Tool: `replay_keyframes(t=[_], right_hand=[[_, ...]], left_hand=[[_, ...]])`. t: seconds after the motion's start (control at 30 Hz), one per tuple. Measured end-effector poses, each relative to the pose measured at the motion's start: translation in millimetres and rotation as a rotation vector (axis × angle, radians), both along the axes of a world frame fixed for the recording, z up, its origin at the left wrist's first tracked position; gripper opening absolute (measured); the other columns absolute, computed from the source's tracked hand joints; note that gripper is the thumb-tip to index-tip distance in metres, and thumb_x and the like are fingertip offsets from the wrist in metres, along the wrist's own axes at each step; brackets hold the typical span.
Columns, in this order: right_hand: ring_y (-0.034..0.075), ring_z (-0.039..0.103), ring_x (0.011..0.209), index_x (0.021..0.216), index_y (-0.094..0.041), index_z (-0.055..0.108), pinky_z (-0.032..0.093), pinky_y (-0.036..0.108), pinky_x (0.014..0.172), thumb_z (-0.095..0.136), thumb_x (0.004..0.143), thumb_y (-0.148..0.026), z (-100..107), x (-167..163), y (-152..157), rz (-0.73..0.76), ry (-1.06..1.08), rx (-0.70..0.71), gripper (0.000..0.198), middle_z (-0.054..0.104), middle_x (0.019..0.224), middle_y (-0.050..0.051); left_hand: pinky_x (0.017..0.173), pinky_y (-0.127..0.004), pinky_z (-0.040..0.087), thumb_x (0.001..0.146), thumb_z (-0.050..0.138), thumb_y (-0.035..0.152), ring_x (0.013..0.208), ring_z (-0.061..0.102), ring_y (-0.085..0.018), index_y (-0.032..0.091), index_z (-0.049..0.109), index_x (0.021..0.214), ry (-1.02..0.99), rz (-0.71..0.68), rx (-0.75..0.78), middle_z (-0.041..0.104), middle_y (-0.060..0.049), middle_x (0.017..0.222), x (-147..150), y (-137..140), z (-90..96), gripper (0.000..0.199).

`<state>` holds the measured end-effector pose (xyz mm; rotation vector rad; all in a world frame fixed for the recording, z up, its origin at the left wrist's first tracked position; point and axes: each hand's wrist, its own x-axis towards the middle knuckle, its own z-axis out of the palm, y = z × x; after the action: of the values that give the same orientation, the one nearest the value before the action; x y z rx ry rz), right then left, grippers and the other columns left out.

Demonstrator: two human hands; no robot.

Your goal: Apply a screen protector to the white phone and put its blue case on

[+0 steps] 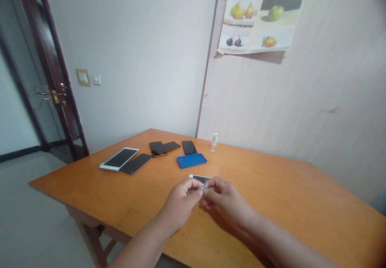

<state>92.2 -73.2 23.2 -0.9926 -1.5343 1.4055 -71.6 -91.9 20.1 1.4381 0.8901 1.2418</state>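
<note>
My left hand [184, 203] and my right hand [225, 197] meet above the table, thumbs and fingertips pinched together. Between them is a small, pale, shiny piece [204, 187], mostly covered by the fingers; its kind cannot be made out. Just behind the fingertips lies a white-edged phone [197, 177] with a dark screen, partly hidden by my hands. A blue phone case [191, 161] rests a little farther back, with a black phone [189, 147] beyond it.
On the orange wooden table [271, 195], a white tablet [120, 158] and a dark phone [137, 164] touch at the left. Two dark phones [167, 147] overlap near the back. A small clear bottle [214, 144] stands upright near the wall. A door [57, 75] is at far left.
</note>
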Motion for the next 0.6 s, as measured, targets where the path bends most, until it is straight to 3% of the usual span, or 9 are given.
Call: replay_keyframes(t=[0.23, 0.4, 0.6], right_hand=[[0.014, 0.055, 0.066, 0.074, -0.017, 0.066, 0.042, 0.028, 0.063, 0.058, 0.089, -0.048, 7.1, 0.5, -5.9, -0.014, -0.159, 0.241, 0.035, 0.062, 0.069, 0.001], [0.013, 0.052, 0.061, 0.071, -0.017, 0.064, 0.039, 0.027, 0.058, 0.07, 0.079, -0.044, 7.4, 2.6, -3.7, -0.041, -0.143, 0.18, 0.028, 0.06, 0.065, 0.0], [0.01, 0.048, 0.057, 0.071, -0.018, 0.058, 0.037, 0.024, 0.055, 0.075, 0.074, -0.04, 6.6, 1.0, -3.2, -0.04, -0.067, 0.135, 0.028, 0.059, 0.064, -0.002]], left_hand=[[0.071, -0.027, 0.045, 0.08, 0.066, 0.026, 0.074, 0.061, -0.016, 0.02, 0.055, 0.083, -0.012, 0.063, -0.008, 0.064, 0.0, 0.075, 2.3, 4.3, -7.3, 0.013], [0.067, -0.025, 0.044, 0.08, 0.063, 0.021, 0.072, 0.057, -0.014, 0.02, 0.054, 0.083, 0.058, 0.088, 0.088, 0.059, 0.002, 0.076, 2.8, 5.4, -13.6, 0.01], [0.073, -0.028, 0.046, 0.081, 0.062, 0.02, 0.08, 0.061, -0.016, 0.019, 0.056, 0.091, 0.086, 0.073, 0.034, 0.065, -0.002, 0.086, 2.9, 3.3, -9.4, 0.011]])
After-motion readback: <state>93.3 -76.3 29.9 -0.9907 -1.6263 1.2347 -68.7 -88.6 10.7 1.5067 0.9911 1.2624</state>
